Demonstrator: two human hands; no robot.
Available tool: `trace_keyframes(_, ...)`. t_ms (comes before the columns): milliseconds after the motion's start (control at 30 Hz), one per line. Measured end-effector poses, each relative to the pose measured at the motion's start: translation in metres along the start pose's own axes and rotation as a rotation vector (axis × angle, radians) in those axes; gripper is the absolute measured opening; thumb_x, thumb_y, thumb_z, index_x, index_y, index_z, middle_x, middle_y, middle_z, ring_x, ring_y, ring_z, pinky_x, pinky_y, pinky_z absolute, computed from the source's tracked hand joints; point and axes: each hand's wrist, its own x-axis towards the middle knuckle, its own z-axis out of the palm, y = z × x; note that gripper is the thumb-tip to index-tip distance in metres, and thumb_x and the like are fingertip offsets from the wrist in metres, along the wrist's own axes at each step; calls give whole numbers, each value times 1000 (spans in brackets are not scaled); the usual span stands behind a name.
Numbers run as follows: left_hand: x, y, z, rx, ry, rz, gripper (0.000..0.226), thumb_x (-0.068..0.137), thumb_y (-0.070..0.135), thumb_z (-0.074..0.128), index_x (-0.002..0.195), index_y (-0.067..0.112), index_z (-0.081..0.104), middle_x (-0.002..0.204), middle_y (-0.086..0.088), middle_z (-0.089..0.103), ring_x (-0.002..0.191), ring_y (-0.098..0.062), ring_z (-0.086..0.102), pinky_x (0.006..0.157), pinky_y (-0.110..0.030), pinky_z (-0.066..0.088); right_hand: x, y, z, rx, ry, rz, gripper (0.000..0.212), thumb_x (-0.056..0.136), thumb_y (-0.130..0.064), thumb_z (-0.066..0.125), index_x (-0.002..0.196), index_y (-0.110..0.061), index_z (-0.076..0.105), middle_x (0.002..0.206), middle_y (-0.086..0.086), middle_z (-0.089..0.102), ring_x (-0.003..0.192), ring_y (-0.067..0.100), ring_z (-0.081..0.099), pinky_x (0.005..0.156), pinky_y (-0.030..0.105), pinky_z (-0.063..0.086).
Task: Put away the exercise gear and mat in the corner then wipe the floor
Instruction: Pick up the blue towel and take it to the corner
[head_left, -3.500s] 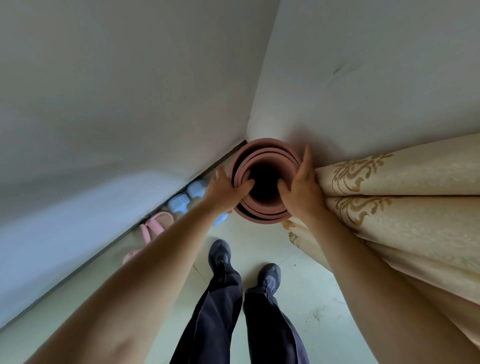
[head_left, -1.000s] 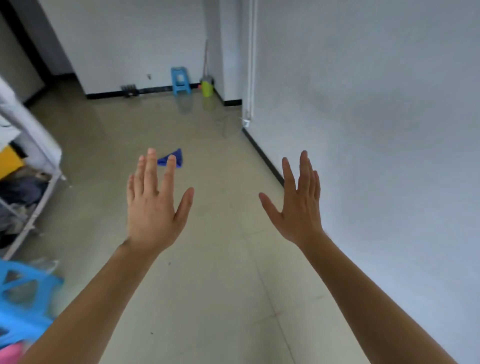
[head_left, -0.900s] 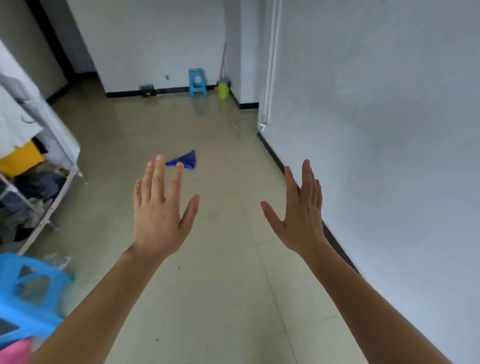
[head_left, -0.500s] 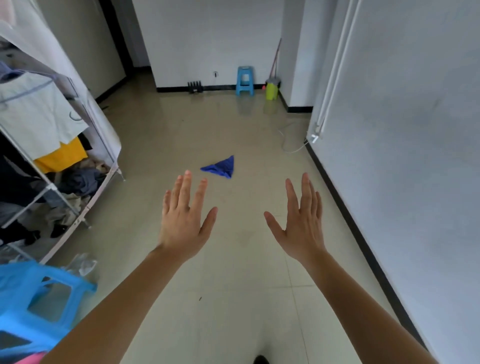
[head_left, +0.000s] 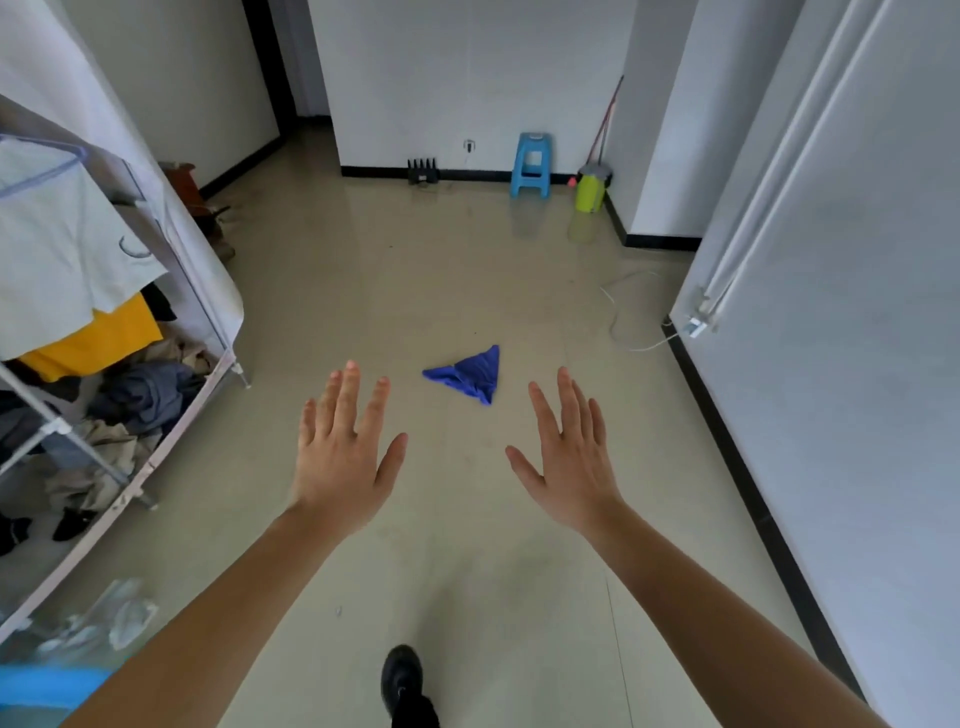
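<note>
A crumpled blue cloth (head_left: 466, 374) lies on the beige tiled floor (head_left: 415, 270) in the middle of the room. My left hand (head_left: 343, 452) and my right hand (head_left: 566, 457) are stretched out in front of me, palms down, fingers spread, holding nothing. The cloth lies beyond them, between the two hands and slightly nearer the right one. The rolled mat is out of view.
A fabric wardrobe rack (head_left: 104, 291) full of clothes stands at the left. At the right runs a white wall (head_left: 831, 364) with a black skirting. A blue stool (head_left: 531, 163) and a green bucket (head_left: 591, 191) stand at the far wall. A white cable (head_left: 618, 312) lies on the floor.
I let go of the rolled mat in the corner and turned to face the room. Both hands stay open while the blue cloth has drawn nearer and toward the centre.
</note>
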Motion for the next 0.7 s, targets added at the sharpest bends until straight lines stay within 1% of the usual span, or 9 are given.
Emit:
trace_keyframes(100, 83, -58, 42, 60, -115, 13, 68, 95, 50, 27, 151, 11, 30, 159, -23, 21, 144, -43, 26, 110, -62, 31, 87, 10, 46, -50, -70, 24, 81, 95, -56, 46, 159, -15, 19, 166, 21, 4, 151, 39, 17, 119, 58, 22)
trace_keyframes(167, 137, -89, 63, 68, -174, -8, 69, 95, 51, 25, 151, 10, 30, 158, -23, 22, 142, -43, 28, 108, -63, 33, 139, 15, 65, -67, -127, 80, 82, 96, -57, 44, 160, -16, 14, 166, 20, 0, 151, 39, 17, 119, 58, 23)
trace_keyframes(267, 217, -120, 86, 84, -217, 5, 70, 95, 52, 23, 151, 9, 31, 157, -24, 23, 143, -43, 28, 107, -63, 34, 209, 28, 85, -79, -131, 141, 83, 97, -58, 40, 160, -19, 2, 166, 18, -9, 153, 37, 9, 122, 54, 17)
trace_keyframes(367, 296, -131, 111, 66, -230, 71, 69, 96, 50, 27, 150, 8, 32, 157, -24, 24, 143, -42, 28, 107, -62, 34, 269, 45, 104, -60, -144, 191, 83, 98, -59, 39, 160, -22, -2, 166, 15, -14, 154, 34, 4, 123, 50, 12)
trace_keyframes(433, 347, -134, 135, 64, -227, 127, 68, 96, 49, 29, 150, 8, 32, 157, -24, 24, 144, -42, 28, 107, -61, 34, 308, 61, 124, -53, -149, 212, 82, 99, -59, 37, 160, -23, -3, 166, 15, -15, 154, 33, 2, 123, 50, 11)
trace_keyframes(600, 480, -142, 216, 71, -266, 211, 66, 96, 47, 30, 150, 10, 32, 159, -22, 22, 145, -39, 28, 108, -60, 36, 421, 120, 193, -31, -182, 291, 83, 99, -58, 40, 160, -21, -2, 166, 16, -12, 154, 34, 4, 123, 52, 15)
trace_keyframes(700, 566, -145, 271, 98, -308, 244, 67, 96, 49, 27, 151, 10, 31, 160, -21, 18, 146, -39, 24, 109, -58, 35, 499, 161, 234, 9, -206, 357, 84, 98, -57, 42, 160, -20, 0, 166, 18, -11, 153, 37, 8, 122, 52, 16)
